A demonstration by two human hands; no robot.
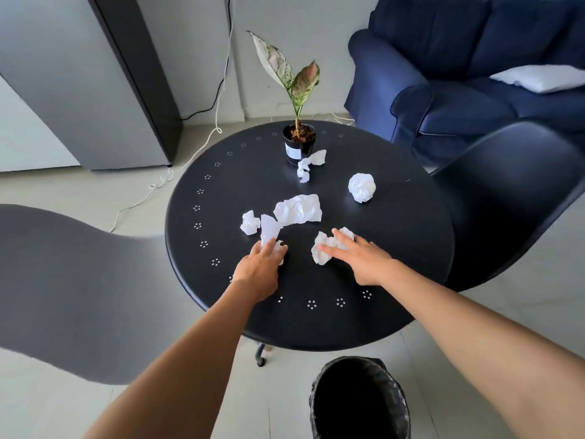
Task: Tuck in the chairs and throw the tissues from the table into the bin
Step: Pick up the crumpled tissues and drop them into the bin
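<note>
Both hands are on the round black table [411,248], each reaching onto a tissue; the left hand [261,267] lies over a long folded tissue [269,228] with its fingers extended and only slightly curled, not yet closed around it; the right hand [361,258] rests on a crumpled tissue [321,248] with fingers spread flat, likewise not yet gripping. To complete this step well, curl the fingers inward and gather each tissue fully into the palm, since loose paper trails and drops easily; then carry both to the bin [361,397], which stands on the floor just below the near table edge, and release directly over its opening. Four tissues remain untouched: a large flat one [299,209], a small ball [250,221], a round ball [361,187] and a twisted piece [308,166] just beside the plant pot [299,145]; avoid knocking the pot when reaching for the last. The grey chair [63,286] at left and the black chair [506,201] at right are both cut off by the frame, so how far they are tucked in cannot be judged; the fingertips under the left palm are hidden; the bin's contents are too dark to make out.
</note>
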